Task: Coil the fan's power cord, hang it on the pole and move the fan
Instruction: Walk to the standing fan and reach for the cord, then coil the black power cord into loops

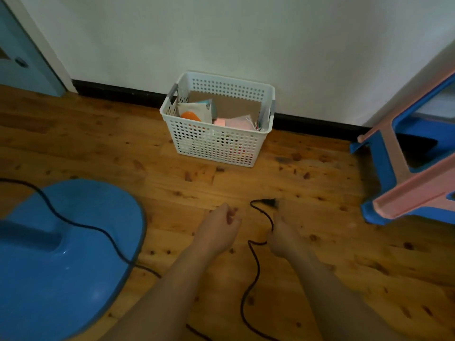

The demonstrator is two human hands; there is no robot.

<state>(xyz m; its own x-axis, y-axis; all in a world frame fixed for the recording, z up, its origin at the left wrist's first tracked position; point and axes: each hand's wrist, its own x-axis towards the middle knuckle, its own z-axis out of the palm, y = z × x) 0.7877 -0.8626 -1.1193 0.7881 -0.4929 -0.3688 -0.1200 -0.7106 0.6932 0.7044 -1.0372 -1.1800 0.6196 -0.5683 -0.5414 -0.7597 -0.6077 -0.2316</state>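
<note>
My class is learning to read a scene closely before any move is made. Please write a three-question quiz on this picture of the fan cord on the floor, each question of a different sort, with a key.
1. True or false: the left hand grips the power cord.
2. Multiple choice: where is the plug?
A. in the white basket
B. above the wooden floor, just beyond the right hand
C. on the blue fan base
3. Fill in: a stretch of cord runs across the top of the blue fan ____.

Key
1. False: only the right hand holds the cord; the left hand, fingers loosely curled, holds nothing.
2. B
3. base
</note>
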